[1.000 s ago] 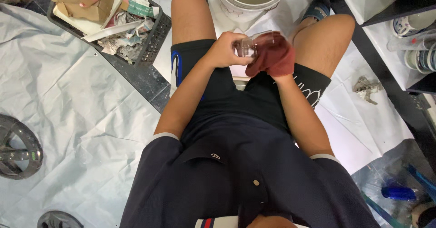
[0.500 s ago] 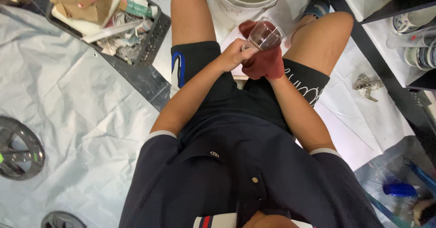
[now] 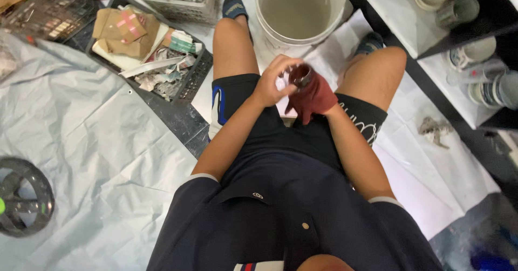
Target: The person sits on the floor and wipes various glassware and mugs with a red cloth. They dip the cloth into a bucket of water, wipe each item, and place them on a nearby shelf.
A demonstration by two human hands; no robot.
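I sit with my knees apart over a white bucket (image 3: 300,12). My left hand (image 3: 275,82) grips a small clear glass jar (image 3: 302,75) from the left side. My right hand (image 3: 318,95) is wrapped in a dark red cloth (image 3: 314,99) and presses that cloth around and into the jar's mouth. Both hands meet in front of my lap, just below the bucket's rim. The jar is mostly hidden by the fingers and cloth.
A black crate (image 3: 186,85) of cardboard and paper scraps lies at left on a grey tarp (image 3: 81,141). A dark wheel-shaped object (image 3: 21,203) sits far left. Shelves with cups and jars (image 3: 475,49) stand at right. A crumpled rag (image 3: 434,130) lies on white sheeting.
The jar and both hands shifted slightly up and right, then back toward the middle. The red cloth now covers more of the jar. The camera view has tilted further forward.
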